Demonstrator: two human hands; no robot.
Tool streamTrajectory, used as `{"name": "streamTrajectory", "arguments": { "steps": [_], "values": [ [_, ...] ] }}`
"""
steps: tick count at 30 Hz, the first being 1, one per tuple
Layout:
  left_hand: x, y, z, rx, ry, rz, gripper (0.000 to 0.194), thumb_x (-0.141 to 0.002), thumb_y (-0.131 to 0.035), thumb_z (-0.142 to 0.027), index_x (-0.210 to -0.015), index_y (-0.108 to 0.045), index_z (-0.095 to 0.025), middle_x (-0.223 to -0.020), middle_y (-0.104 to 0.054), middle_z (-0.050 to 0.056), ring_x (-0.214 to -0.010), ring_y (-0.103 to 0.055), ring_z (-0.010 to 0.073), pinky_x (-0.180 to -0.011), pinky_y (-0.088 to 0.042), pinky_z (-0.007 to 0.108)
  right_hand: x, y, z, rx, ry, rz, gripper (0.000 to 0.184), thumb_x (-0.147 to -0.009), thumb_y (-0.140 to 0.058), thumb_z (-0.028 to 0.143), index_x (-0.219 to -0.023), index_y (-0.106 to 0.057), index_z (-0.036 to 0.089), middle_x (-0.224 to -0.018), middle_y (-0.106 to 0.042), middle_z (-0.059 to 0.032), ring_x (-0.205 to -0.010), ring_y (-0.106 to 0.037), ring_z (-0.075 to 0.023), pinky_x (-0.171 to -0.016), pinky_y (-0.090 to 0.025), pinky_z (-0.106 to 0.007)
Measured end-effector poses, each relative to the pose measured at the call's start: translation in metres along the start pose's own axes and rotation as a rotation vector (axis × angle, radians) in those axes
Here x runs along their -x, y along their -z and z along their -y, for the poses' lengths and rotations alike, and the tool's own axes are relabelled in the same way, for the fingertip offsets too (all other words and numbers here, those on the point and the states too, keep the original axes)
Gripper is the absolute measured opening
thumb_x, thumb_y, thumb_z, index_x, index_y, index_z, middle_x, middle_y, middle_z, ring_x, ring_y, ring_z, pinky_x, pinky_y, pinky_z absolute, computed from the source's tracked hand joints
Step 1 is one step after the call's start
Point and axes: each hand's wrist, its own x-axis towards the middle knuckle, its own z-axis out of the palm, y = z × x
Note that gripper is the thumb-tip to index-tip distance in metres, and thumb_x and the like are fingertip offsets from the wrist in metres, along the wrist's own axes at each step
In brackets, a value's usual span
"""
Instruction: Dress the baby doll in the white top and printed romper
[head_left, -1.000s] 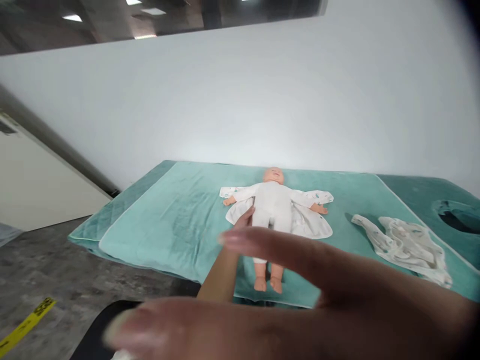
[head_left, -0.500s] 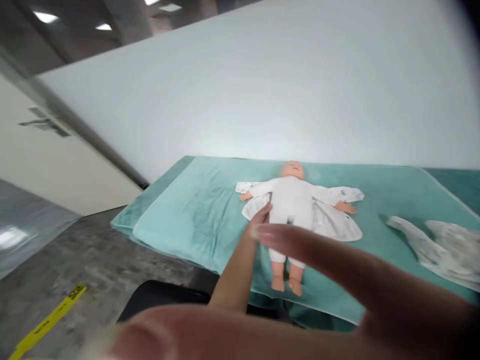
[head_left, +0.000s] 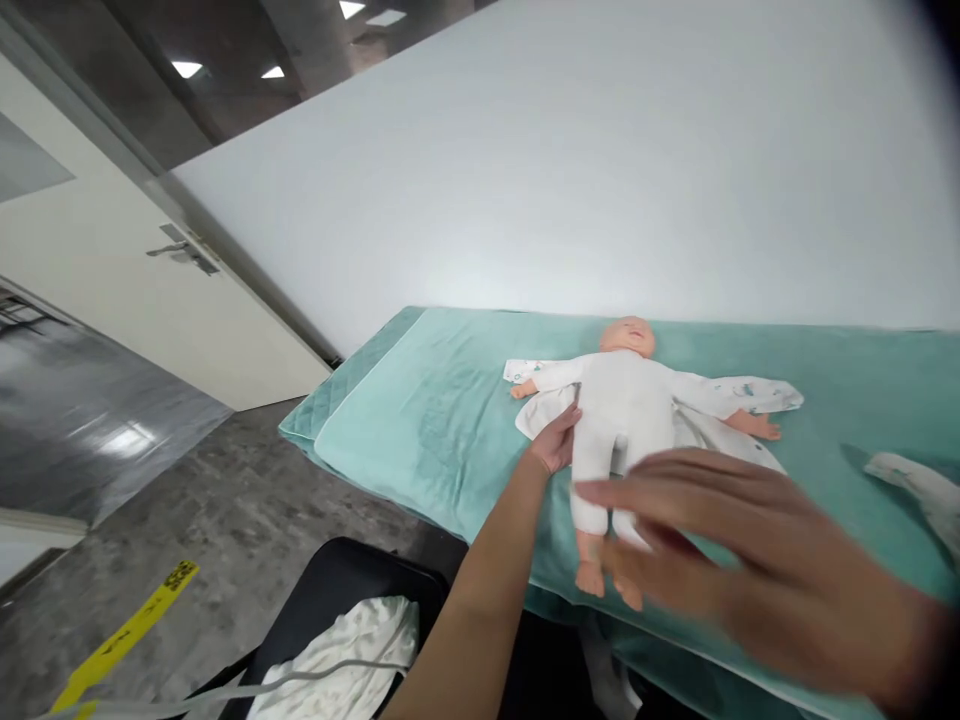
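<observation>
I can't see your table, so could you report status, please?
Left hand open, touching doll at hip. Right hand open, blurred, hovering near camera, hiding doll's legs. Doll supine on open garment.

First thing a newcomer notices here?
A baby doll in white lies face up on the teal-covered table, over an opened white garment. The left hand touches its side; the right hand looms blurred near the camera.
</observation>
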Motion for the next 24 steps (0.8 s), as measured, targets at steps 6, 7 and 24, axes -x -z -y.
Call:
{"name": "streamTrajectory", "arguments": {
  "steps": [6, 7, 24],
  "values": [
    [-0.018, 0.012, 0.022, 0.184, -0.001, 0.083, 0.038, -0.090, -0.061, -0.039, -0.118, -0.063, -0.014, -0.109, -0.073, 0.012, -0.114, -0.066, 0.0287, -0.105, -0.049, 0.042, -0.009, -0.051, -0.104, 0.101, -0.295, 0.016, 0.047, -0.099, -0.041, 0.025, -0.144, -0.051, 0.035, -0.131, -0.066, -0.0030, -0.124, -0.061, -0.0242, -0.105, -0.052, -0.046],
    [-0.022, 0.013, 0.026, 0.177, -0.007, 0.109, 0.040, -0.088, -0.064, -0.040, -0.118, -0.063, -0.014, -0.108, -0.073, 0.012, -0.111, -0.067, 0.0281, -0.103, -0.050, 0.042, -0.011, -0.062, -0.126, 0.121, -0.346, 0.031, 0.049, -0.098, -0.042, 0.025, -0.146, -0.048, 0.033, -0.134, -0.064, -0.0043, -0.126, -0.059, -0.0250, -0.106, -0.051, -0.047],
    [-0.100, 0.031, -0.013, -0.900, -0.487, -0.014, 0.020, -0.088, -0.055, -0.026, -0.071, -0.064, -0.020, -0.090, -0.069, 0.015, -0.107, -0.060, 0.0365, -0.112, -0.032, 0.052, -0.093, -0.092, -0.303, 0.537, -0.462, 0.804, 0.037, -0.099, -0.044, 0.050, -0.120, -0.062, 0.024, -0.114, -0.066, -0.0105, -0.099, -0.063, -0.0268, -0.073, -0.045, -0.034]
  ]
}}
